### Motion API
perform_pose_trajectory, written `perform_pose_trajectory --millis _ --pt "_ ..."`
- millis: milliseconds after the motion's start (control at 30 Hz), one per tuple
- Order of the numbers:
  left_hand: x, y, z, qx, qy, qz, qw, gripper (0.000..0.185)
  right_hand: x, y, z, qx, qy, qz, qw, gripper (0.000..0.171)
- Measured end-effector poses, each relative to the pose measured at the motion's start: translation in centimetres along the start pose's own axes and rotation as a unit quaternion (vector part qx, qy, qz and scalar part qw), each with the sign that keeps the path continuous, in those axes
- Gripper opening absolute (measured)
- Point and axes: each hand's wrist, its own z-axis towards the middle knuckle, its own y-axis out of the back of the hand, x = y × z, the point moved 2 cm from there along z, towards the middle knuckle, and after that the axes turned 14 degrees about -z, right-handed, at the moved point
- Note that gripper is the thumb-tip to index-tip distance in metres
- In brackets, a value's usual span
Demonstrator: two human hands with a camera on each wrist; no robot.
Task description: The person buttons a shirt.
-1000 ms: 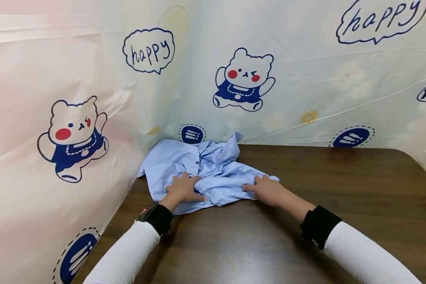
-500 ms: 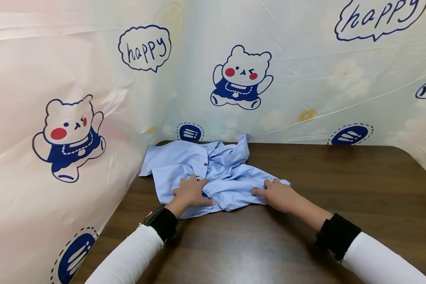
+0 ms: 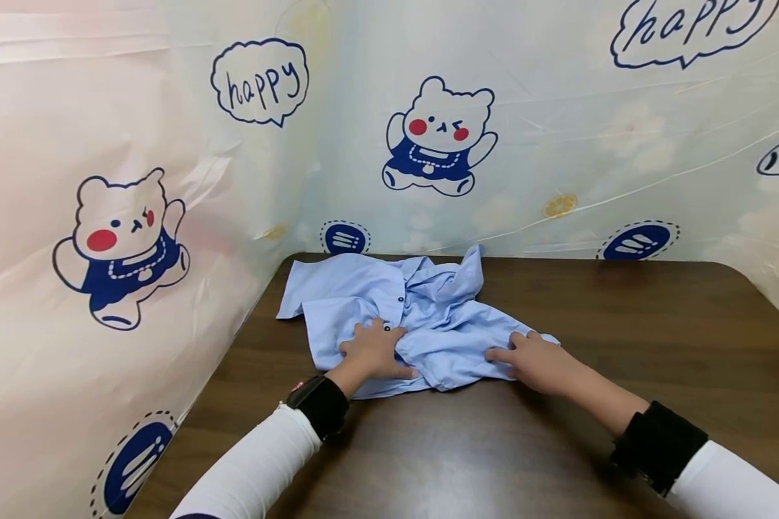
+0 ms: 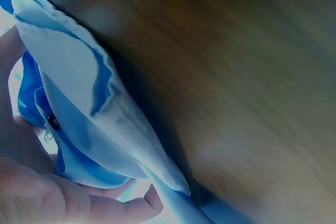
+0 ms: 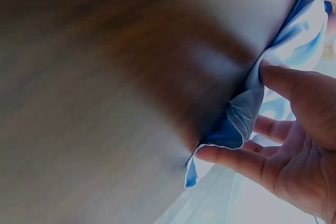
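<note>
A light blue buttoned shirt (image 3: 337,288) lies crumpled on the brown wooden table, its dark buttons showing near the middle. My left hand (image 3: 373,351) rests spread on the shirt's near left part, beside a button. In the left wrist view, a loose fold of the shirt (image 4: 79,72) hangs past the fingers. Toward the shirt's right end, my right hand (image 3: 542,362) touches the cloth with fingers spread. The right wrist view has the thumb and extended fingers of that hand (image 5: 299,145) along the shirt's edge (image 5: 239,114).
The wooden table (image 3: 649,324) extends to the right and front of the shirt. A printed curtain (image 3: 545,130) with bear drawings hangs behind the table and along its left side. Black bands (image 3: 660,447) circle both wrists over white sleeves.
Both hands have moved right, and the shirt has slid right along with them, away from the left curtain. The view has shifted slightly.
</note>
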Motion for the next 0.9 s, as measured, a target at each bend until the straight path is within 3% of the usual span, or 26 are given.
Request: perform_pose_trajectory --millis 433,900 --pt "-4.6 -2.0 1.1 0.005 -0.032 0.019 0.9993 0.089 -2.1 -0.6 -4.3 -0.026 -0.02 -0.015 0.999 0.04" --pt "-9.8 -3.8 1.7 0.018 -0.046 0.04 0.998 0.089 -4.2 -0.9 -9.0 -0.02 -0.062 -0.014 0.998 0.039"
